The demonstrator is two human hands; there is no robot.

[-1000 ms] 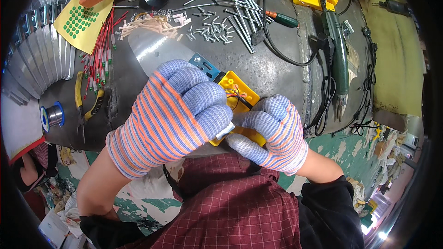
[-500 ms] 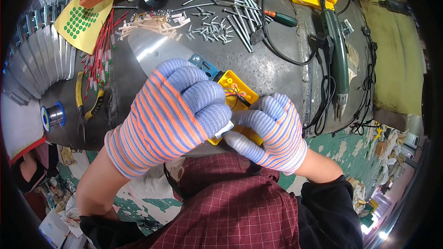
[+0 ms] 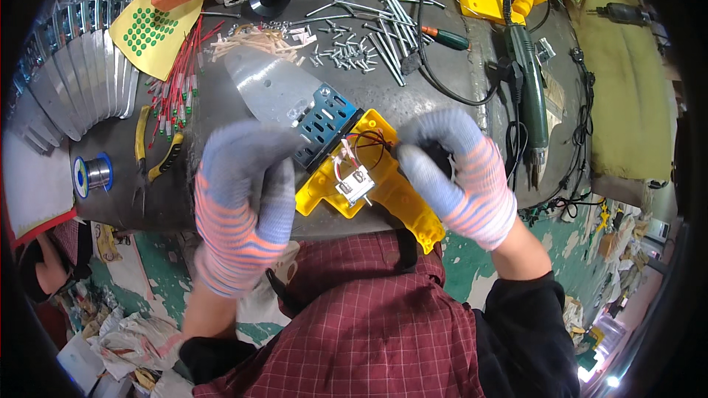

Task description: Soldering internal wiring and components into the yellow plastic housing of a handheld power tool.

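Note:
A yellow plastic half-shell housing (image 3: 413, 215) with a handle lies open-side up near the bench edge. In it sits a small white switch module (image 3: 355, 186) with red and white leads, and thin dark wires (image 3: 375, 149) curl beside it. A blue slotted metal bracket (image 3: 324, 119) with a flat silver blade (image 3: 259, 82) joins its upper left side. My left hand (image 3: 247, 203), in a striped knit glove, is beside the bracket, thumb and bent fingers apart, slightly blurred. At the housing's right edge, my gloved right hand (image 3: 468, 184) has curled fingers and thumb apart; nothing held is visible.
Screws (image 3: 346, 53) and long bolts (image 3: 391, 33) lie beyond the housing. Yellow-handled pliers (image 3: 141, 136), a solder wire spool (image 3: 93, 175) and red-wired parts (image 3: 173, 96) are at left. A green corded tool (image 3: 529, 92) lies at right, beside black cables (image 3: 582, 140).
Both hands have drawn apart, my left moving left and my right slightly right. The white switch module, earlier between my fingers, now rests in the housing, which is more exposed.

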